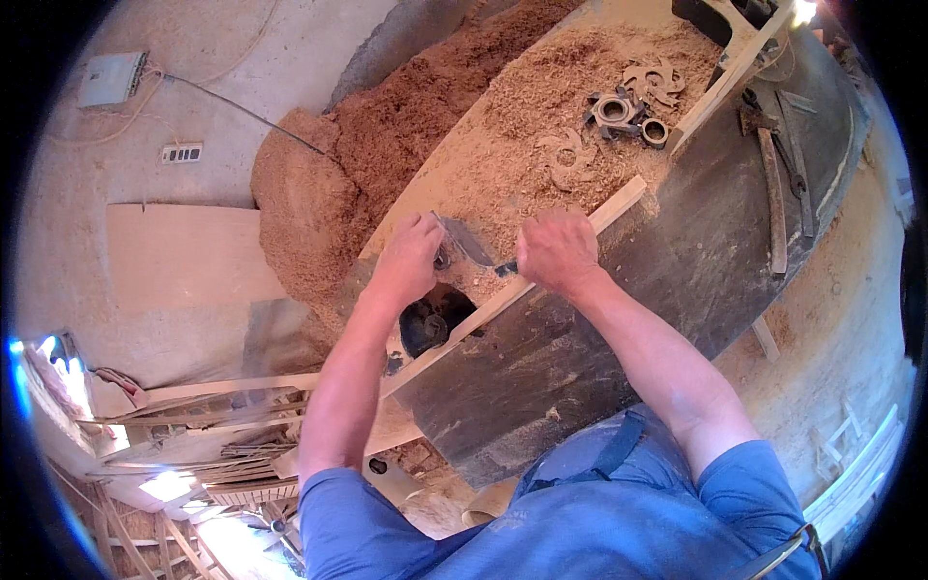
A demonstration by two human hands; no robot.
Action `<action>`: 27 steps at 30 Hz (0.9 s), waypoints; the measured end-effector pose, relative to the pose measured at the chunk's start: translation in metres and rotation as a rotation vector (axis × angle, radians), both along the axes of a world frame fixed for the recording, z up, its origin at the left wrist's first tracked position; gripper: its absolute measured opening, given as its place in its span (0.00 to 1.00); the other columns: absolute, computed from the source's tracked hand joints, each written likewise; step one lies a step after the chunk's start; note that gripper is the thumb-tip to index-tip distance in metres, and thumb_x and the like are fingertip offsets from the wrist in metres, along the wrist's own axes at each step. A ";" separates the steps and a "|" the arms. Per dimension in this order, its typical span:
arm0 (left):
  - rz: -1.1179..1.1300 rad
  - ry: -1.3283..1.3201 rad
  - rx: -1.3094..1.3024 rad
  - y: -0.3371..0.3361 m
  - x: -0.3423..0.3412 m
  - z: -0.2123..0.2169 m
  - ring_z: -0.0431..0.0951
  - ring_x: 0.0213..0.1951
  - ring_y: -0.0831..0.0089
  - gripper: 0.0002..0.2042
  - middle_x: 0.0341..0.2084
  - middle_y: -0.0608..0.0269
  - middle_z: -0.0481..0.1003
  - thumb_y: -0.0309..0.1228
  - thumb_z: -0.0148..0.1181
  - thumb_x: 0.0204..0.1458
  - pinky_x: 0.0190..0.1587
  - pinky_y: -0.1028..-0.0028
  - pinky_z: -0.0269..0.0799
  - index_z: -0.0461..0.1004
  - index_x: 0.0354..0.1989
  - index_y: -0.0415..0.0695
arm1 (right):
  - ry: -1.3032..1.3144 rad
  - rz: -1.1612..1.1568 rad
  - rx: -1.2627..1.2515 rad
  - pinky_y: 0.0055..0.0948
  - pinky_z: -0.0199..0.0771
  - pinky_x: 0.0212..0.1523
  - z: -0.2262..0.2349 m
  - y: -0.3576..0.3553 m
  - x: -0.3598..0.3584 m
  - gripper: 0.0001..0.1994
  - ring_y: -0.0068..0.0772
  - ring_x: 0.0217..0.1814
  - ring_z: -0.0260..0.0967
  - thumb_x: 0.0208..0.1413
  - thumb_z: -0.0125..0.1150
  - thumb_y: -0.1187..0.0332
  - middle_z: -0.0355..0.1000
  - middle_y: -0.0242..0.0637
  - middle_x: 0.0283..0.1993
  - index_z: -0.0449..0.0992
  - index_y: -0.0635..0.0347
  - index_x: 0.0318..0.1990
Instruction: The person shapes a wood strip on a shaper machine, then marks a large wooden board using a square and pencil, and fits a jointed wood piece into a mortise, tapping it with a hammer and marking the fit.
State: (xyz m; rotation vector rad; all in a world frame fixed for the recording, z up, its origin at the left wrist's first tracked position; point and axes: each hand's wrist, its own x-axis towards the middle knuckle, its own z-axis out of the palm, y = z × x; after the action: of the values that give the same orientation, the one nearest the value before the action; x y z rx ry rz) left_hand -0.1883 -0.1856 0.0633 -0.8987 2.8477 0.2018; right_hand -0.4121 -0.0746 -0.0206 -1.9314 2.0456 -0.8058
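Note:
My left hand (411,256) is closed, its fingers curled at the edge of a grey metal bracket (466,242) on the sawdust-covered machine. What lies inside that grip is hidden. Across from it my right hand (559,249) makes a fist over the long wooden strip (619,205), next to a short dark metal piece (507,269). Whether the fist holds that piece cannot be made out. Between my forearms a round dark opening (430,321) with a hub inside sits behind the strip. The strip runs diagonally along the dark metal tabletop (541,387).
Toothed cutter heads (614,111) and a metal ring (654,131) lie in shavings beyond my right hand. A hammer (773,193) and a long metal tool (800,174) rest at the tabletop's right. Sawdust (304,203) is heaped at the left, near a floor board (193,256).

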 end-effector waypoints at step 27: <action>1.932 0.846 0.503 0.087 0.211 -0.026 0.66 0.13 0.75 0.14 0.17 0.65 0.71 0.39 0.63 0.56 0.14 0.73 0.55 0.77 0.30 0.38 | 0.092 -0.029 -0.018 0.47 0.72 0.42 -0.003 -0.004 0.004 0.10 0.46 0.38 0.76 0.52 0.59 0.61 0.77 0.41 0.30 0.79 0.56 0.26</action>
State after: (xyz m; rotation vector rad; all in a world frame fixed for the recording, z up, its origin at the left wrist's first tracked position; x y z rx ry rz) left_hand 0.0228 -0.0986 0.0375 -3.2917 0.8513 1.5039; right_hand -0.4080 -0.0783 -0.0240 -1.9878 2.1302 -0.7572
